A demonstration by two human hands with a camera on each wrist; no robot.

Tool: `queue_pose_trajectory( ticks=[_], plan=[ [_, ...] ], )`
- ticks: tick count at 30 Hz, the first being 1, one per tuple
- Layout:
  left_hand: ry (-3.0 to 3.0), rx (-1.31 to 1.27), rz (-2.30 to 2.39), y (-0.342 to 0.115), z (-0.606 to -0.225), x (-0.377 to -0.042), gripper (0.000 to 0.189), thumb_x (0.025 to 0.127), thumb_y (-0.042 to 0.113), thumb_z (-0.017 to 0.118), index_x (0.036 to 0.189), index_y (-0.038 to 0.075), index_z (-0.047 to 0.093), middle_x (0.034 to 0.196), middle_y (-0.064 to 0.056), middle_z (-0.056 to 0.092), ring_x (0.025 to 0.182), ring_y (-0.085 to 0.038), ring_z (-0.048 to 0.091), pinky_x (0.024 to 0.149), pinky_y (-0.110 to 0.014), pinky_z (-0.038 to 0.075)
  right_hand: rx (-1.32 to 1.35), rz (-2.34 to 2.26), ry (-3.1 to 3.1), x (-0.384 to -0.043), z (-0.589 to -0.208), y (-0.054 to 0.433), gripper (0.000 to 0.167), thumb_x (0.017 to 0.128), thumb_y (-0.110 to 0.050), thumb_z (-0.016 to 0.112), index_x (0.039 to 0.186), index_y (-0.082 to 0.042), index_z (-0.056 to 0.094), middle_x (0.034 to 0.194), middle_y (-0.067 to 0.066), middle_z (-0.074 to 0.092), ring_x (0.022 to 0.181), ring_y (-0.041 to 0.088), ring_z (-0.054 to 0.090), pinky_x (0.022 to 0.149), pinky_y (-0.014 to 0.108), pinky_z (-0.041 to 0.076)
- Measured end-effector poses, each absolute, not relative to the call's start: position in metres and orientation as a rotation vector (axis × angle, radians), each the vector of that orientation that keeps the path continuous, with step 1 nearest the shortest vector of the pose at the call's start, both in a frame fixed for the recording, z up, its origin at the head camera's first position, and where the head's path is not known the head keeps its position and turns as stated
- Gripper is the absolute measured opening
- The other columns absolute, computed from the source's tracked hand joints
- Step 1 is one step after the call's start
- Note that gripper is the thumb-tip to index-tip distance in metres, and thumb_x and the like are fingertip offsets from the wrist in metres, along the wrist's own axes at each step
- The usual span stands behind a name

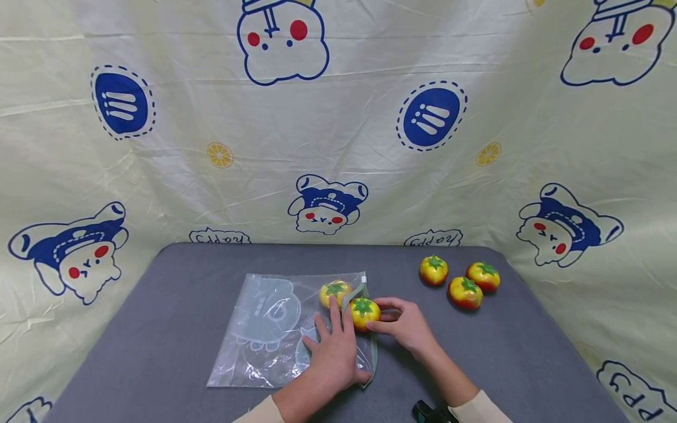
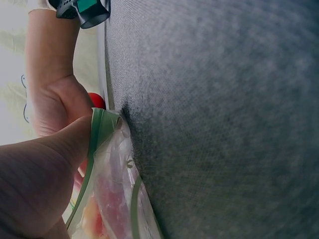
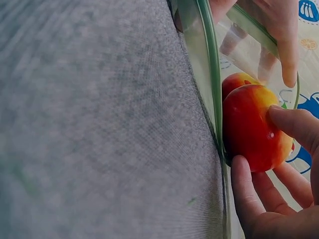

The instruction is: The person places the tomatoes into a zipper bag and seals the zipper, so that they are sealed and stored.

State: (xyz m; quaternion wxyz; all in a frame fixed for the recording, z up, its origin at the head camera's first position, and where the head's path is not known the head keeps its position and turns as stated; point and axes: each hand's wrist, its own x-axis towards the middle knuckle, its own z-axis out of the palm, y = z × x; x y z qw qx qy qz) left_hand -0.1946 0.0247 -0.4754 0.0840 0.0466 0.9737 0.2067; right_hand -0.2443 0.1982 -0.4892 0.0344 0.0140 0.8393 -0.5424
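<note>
Right hand (image 1: 408,326) clamped on a yellow-and-red fruit (image 1: 364,314), thumb to one side, fingers to the other, right there at the mouth of a clear zip bag (image 1: 233,361)! And across the bag, the left hand (image 1: 335,352), fingers spread apart and stretched over the film, close beside the lip. Step in hand, by the look of it: feeding this fruit in between the green zip edges (image 3: 216,89), with a second fruit (image 1: 333,291) already lying inside, just beyond. Probably called for next: a gentle push past the lip, mouth held wide, then a release without dragging the plastic along. Off to the right, bunched on the grey counter (image 1: 169,335), three loose fruits (image 1: 465,295), presumably to follow. Now for the surfaces: squat, round, smooth and glossy fruit, red flushing into yellow, topped with a star-shaped green cap. Thin, see-through, crinkled plastic, catching the light, printed with pale cartoon figures (image 1: 267,311). Underneath, matte, fine-woven grey cloth, by its texture. Behind, a creased, pale curtain (image 1: 180,100).
</note>
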Motion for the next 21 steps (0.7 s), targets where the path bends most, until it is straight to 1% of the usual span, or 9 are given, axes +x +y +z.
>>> queue_pose_trajectory(
  ticks=[7, 14, 21],
  plan=[
    [2.904, 0.138, 0.6, 0.025, -0.475, -0.195, 0.135, 0.056, 0.055, 0.098, 0.161, 0.013, 0.025, 0.173, -0.015, -0.003, 0.148, -0.059, 0.024, 0.101, -0.086, 0.028, 0.039, -1.668, 2.586, -0.246, -0.489, 0.194, 0.053, 0.076, -0.022, 0.092, 0.125, -0.012, 0.072, 0.128, 0.01, 0.07, 0.1, 0.022, 0.072, 0.088, 0.039, 0.061],
    [2.913, 0.153, 0.614, 0.025, -0.474, -0.194, 0.136, 0.055, 0.054, 0.099, 0.16, 0.01, 0.025, 0.174, -0.011, -0.005, 0.148, -0.061, 0.022, 0.1, -0.087, 0.028, -0.012, -1.652, 2.609, -0.246, -0.487, 0.191, 0.053, 0.078, -0.021, 0.091, 0.125, -0.01, 0.072, 0.129, 0.013, 0.07, 0.099, 0.023, 0.072, 0.086, 0.04, 0.061],
    [2.903, 0.159, 0.629, 0.025, -0.475, -0.195, 0.136, 0.055, 0.054, 0.099, 0.161, 0.011, 0.025, 0.174, -0.009, -0.007, 0.148, -0.062, 0.019, 0.1, -0.088, 0.026, -0.026, -1.655, 2.616, -0.248, -0.486, 0.186, 0.05, 0.078, -0.017, 0.09, 0.125, -0.011, 0.072, 0.127, 0.01, 0.071, 0.098, 0.021, 0.072, 0.086, 0.041, 0.061]
  ],
)
